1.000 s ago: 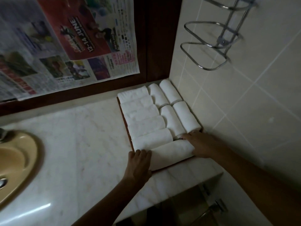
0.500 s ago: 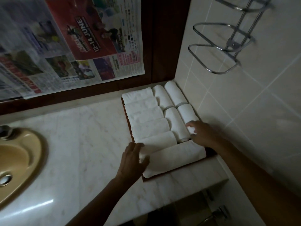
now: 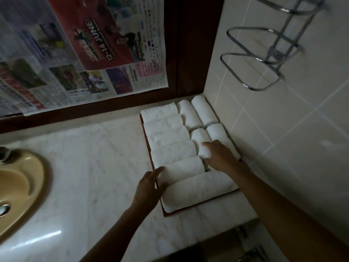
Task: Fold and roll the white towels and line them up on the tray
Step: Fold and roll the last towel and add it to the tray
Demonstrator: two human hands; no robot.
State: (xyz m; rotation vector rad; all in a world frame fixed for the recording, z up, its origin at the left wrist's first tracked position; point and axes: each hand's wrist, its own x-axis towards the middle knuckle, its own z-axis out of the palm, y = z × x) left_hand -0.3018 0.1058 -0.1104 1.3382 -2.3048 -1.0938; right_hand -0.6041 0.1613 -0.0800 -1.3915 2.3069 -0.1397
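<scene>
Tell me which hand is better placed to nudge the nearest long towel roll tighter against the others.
Probably left: the left hand touches that nearest roll at its left end, while the right hand rests farther back on a short roll.

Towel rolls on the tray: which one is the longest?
The roll along the near edge of the tray; it spans the whole tray width, while the others cover only part.

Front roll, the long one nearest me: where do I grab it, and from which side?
Probably pinch the front roll at mid-length, from above and the near side. Its near face is free; its far face lies against the next roll, and the left hand rests at its left end.
</scene>
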